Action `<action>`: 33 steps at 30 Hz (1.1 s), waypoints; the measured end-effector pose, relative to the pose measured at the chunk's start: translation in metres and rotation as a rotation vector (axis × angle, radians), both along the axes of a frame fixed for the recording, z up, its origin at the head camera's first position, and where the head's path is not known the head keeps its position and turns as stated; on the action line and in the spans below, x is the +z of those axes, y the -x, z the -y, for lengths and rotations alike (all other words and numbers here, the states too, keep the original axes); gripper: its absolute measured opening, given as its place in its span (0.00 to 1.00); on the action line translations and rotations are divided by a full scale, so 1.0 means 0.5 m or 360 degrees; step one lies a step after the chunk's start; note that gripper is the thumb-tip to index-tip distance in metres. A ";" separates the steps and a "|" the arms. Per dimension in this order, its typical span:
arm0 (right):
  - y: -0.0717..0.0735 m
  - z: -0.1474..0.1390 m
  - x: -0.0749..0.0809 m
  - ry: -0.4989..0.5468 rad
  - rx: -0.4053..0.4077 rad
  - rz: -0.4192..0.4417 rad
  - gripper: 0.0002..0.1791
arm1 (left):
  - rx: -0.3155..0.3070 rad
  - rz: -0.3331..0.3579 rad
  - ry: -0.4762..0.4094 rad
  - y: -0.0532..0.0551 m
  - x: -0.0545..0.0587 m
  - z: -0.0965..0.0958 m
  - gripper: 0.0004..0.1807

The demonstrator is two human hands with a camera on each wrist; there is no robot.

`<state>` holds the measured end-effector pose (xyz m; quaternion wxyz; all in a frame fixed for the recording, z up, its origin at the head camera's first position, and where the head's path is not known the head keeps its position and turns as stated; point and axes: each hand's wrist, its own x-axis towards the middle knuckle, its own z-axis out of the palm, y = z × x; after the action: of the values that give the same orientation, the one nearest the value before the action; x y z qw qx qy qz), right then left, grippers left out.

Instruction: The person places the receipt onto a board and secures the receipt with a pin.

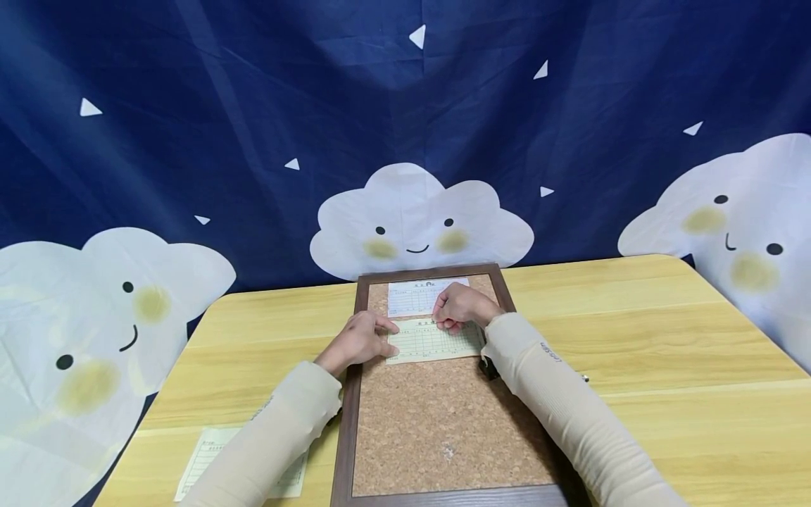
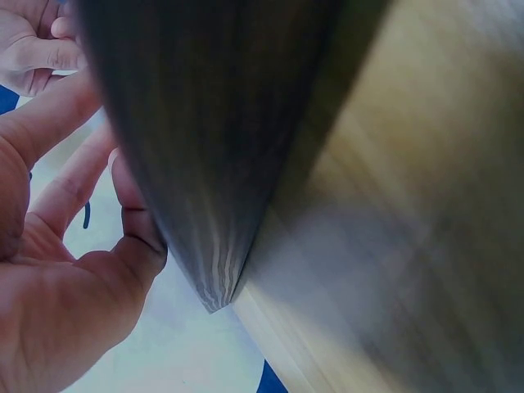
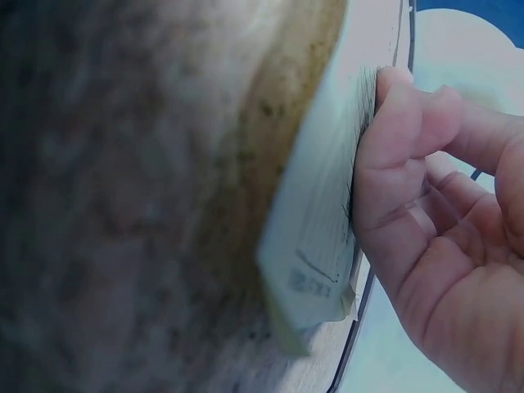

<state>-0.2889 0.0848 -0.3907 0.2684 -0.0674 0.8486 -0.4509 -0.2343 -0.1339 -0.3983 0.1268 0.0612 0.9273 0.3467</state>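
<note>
A cork board (image 1: 431,422) in a dark wooden frame lies on the table. Near its far end is a white printed slip (image 1: 405,301) with a small dark spot at its top. Just nearer, a pale yellow-green printed slip (image 1: 437,346) rests on the cork. My left hand (image 1: 360,339) touches this slip's left edge with thumb and fingers spread. At the slip's top middle, my right hand (image 1: 462,306) has curled fingers and fingertips pinched together; whatever they pinch is hidden. In the right wrist view, the slip's corner (image 3: 307,286) lifts beside the right hand (image 3: 442,221).
Another printed slip (image 1: 205,458) lies on the wooden table (image 1: 633,310) at the left, partly under the left forearm. A tiny shiny thing (image 1: 584,378) is right of the right forearm. A blue curtain (image 1: 355,84) with clouds hangs behind the table.
</note>
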 end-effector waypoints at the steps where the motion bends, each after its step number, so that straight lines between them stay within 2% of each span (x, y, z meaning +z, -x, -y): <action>1: 0.000 0.000 0.000 0.0000 0.0003 -0.0001 0.05 | 0.0000 0.0001 0.0001 0.000 0.000 0.000 0.17; 13: -0.001 -0.001 0.002 -0.0012 0.0025 -0.0024 0.05 | -0.0008 -0.0011 0.0006 -0.001 -0.002 0.000 0.18; 22: 0.002 0.001 0.001 -0.0028 -0.0003 0.0020 0.06 | -0.0004 -0.0046 0.0028 0.001 -0.002 -0.002 0.19; 33: 0.000 -0.001 0.002 -0.0045 0.0003 -0.0003 0.07 | -0.0007 -0.0036 0.0015 0.000 0.000 -0.002 0.19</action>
<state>-0.2886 0.0850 -0.3899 0.2691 -0.0649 0.8550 -0.4386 -0.2343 -0.1331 -0.3981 0.1172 0.0665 0.9303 0.3412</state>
